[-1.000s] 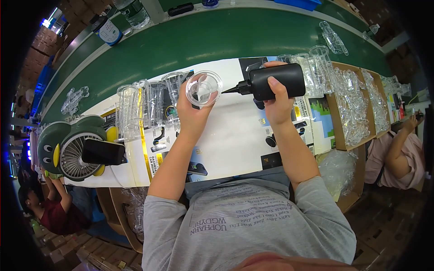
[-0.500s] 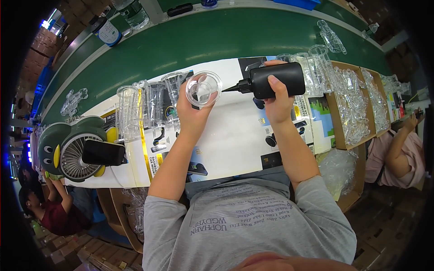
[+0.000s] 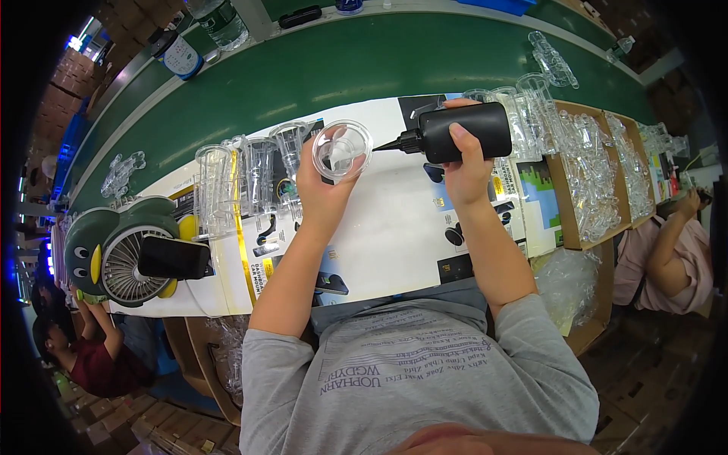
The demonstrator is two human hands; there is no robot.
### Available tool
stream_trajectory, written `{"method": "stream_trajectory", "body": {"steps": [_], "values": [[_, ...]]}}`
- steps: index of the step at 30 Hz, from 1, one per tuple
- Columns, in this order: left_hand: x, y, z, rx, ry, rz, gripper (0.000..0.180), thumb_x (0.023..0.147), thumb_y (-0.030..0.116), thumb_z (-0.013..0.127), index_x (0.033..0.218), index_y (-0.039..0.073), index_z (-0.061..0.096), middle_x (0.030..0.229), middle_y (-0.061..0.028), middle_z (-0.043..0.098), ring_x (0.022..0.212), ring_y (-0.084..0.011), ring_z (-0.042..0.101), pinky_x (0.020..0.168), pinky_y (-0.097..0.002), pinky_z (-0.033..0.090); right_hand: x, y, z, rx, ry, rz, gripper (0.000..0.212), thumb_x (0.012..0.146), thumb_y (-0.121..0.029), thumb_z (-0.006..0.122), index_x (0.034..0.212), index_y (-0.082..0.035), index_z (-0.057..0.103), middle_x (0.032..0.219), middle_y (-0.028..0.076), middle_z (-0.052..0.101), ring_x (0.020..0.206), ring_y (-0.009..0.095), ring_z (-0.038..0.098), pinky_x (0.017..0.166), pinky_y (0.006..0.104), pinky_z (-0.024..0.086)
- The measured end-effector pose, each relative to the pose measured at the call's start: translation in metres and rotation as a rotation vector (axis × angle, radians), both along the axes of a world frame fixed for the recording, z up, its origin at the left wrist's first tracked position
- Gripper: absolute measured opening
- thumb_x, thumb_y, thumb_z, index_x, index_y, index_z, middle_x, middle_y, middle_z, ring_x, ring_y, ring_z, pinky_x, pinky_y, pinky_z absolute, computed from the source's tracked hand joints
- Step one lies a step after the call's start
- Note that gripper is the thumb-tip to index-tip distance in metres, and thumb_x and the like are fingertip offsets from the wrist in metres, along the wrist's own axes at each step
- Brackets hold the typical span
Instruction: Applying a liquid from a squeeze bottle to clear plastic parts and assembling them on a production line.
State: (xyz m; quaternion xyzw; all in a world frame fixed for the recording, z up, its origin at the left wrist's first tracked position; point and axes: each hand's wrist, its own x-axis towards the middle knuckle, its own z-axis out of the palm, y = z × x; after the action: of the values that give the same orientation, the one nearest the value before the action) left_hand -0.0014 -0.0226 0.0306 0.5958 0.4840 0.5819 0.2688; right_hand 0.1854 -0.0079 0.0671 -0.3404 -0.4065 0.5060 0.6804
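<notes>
My left hand [image 3: 322,189] holds a small clear plastic cup-shaped part [image 3: 343,150] up, its open mouth facing me. My right hand [image 3: 464,168] grips a black squeeze bottle [image 3: 464,132] lying sideways, its thin nozzle pointing left and touching the rim of the clear part. Both hands are raised over a white sheet [image 3: 394,227] on the work surface. A row of upright clear plastic tubes [image 3: 243,178] stands just left of my left hand.
Cardboard boxes [image 3: 591,182] full of clear parts sit at my right. A penguin-shaped desk fan [image 3: 114,258] with a black phone [image 3: 173,258] leaning on it stands at left. The green conveyor belt [image 3: 341,68] runs beyond. Other people sit at far left and right.
</notes>
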Motion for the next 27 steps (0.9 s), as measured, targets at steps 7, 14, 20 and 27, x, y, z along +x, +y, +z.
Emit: {"method": "stream_trajectory", "body": {"steps": [7, 14, 20, 27], "values": [[0.0008, -0.0006, 0.0009, 0.013, 0.006, 0.005, 0.048, 0.072, 0.007, 0.073, 0.113, 0.002, 0.050, 0.109, -0.0092, 0.058, 0.101, -0.0182, 0.057, 0.088, -0.0291, 0.044, 0.0011, 0.0010, -0.0007, 0.008, -0.013, -0.012, 0.036, 0.073, -0.018, 0.059, 0.105, -0.003, 0.054, 0.089, 0.008, 0.056, 0.074, 0.012, 0.058, 0.060, 0.0225, 0.050], [0.0012, -0.0009, 0.0015, 0.014, 0.017, 0.006, 0.047, 0.072, 0.007, 0.073, 0.113, 0.003, 0.051, 0.108, -0.0088, 0.058, 0.101, -0.0180, 0.056, 0.089, -0.0291, 0.044, 0.0010, 0.0016, -0.0004, 0.013, -0.007, -0.019, 0.035, 0.074, -0.018, 0.058, 0.105, -0.003, 0.054, 0.090, 0.008, 0.057, 0.075, 0.013, 0.058, 0.061, 0.0225, 0.050], [0.0015, -0.0016, 0.0016, 0.012, 0.016, 0.007, 0.047, 0.072, 0.007, 0.073, 0.113, 0.003, 0.051, 0.109, -0.0085, 0.058, 0.101, -0.0179, 0.056, 0.089, -0.0294, 0.044, 0.0025, 0.0012, -0.0004, -0.005, -0.010, -0.013, 0.035, 0.074, -0.017, 0.058, 0.106, -0.003, 0.054, 0.092, 0.009, 0.057, 0.077, 0.013, 0.058, 0.064, 0.0233, 0.050], [0.0015, -0.0009, -0.0002, 0.011, 0.023, -0.003, 0.048, 0.072, 0.007, 0.074, 0.114, 0.002, 0.051, 0.110, -0.0094, 0.057, 0.103, -0.0191, 0.055, 0.090, -0.0303, 0.043, 0.0025, 0.0021, -0.0012, -0.010, 0.007, -0.030, 0.036, 0.075, -0.018, 0.058, 0.107, -0.003, 0.054, 0.092, 0.009, 0.057, 0.078, 0.014, 0.059, 0.064, 0.0234, 0.050]]}}
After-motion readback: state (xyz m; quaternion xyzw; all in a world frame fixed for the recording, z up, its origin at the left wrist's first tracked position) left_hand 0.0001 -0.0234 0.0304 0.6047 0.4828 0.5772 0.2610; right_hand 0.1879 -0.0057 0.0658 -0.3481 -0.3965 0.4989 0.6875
